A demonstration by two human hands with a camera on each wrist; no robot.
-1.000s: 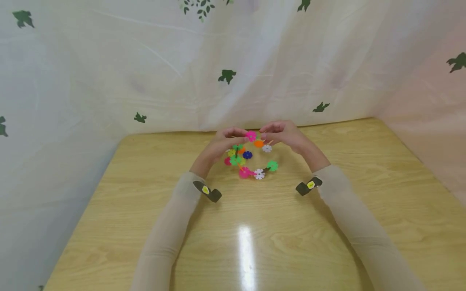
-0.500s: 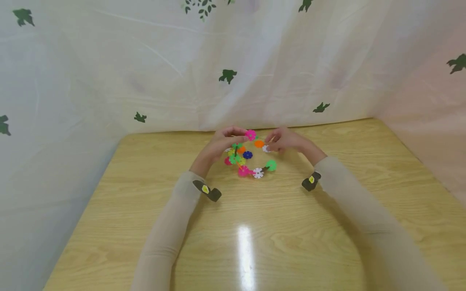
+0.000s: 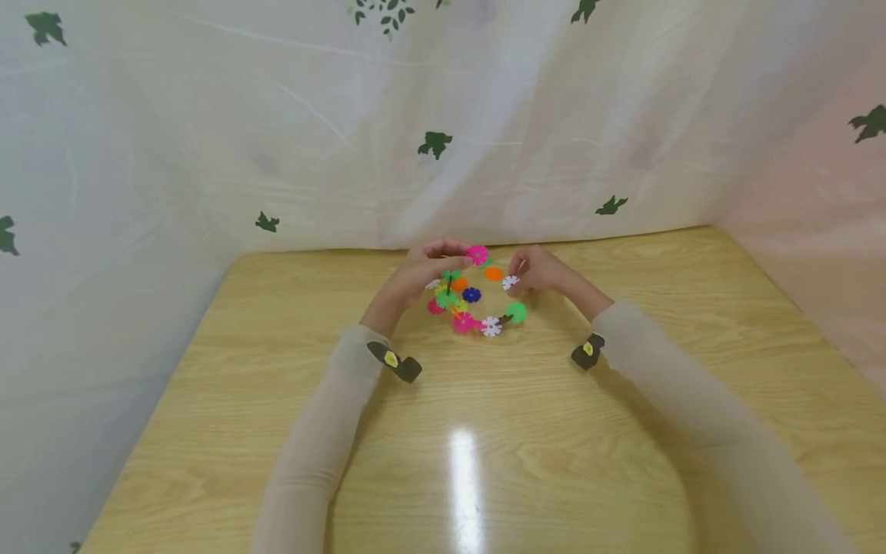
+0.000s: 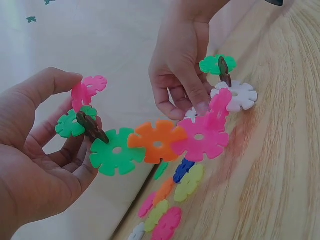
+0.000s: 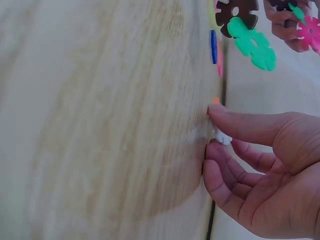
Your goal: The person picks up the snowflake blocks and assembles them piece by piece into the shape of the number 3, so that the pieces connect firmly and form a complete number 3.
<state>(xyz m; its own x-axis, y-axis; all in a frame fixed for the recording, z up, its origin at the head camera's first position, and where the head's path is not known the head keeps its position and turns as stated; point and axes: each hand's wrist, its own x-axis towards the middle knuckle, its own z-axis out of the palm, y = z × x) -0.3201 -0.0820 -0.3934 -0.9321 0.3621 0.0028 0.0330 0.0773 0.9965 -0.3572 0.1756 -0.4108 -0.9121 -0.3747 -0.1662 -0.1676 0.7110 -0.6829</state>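
Observation:
A chain of interlocking snowflake discs in pink, green, orange, white and brown hangs in an arc. My left hand (image 3: pixel 424 273) pinches the chain's far end by a pink disc (image 4: pixel 90 89), with a green disc (image 4: pixel 76 122) joined just below. An orange disc (image 4: pixel 157 142) and a larger pink disc (image 4: pixel 202 142) follow along the chain. To the right, my right hand (image 3: pixel 540 271) pinches a loose white disc (image 3: pixel 510 283) low over the table, between thumb and fingers. In the right wrist view only a sliver of this white disc (image 5: pixel 223 137) shows.
Loose discs lie on the wooden table (image 3: pixel 388 462) near its back edge, among them an orange disc (image 3: pixel 494 274) and a blue disc (image 3: pixel 471 295). A patterned curtain (image 3: pixel 311 138) hangs right behind the table.
My right hand has moved from beside the pink disc at the chain's end down and right to the white disc, and now holds it. The left hand stays at the chain.

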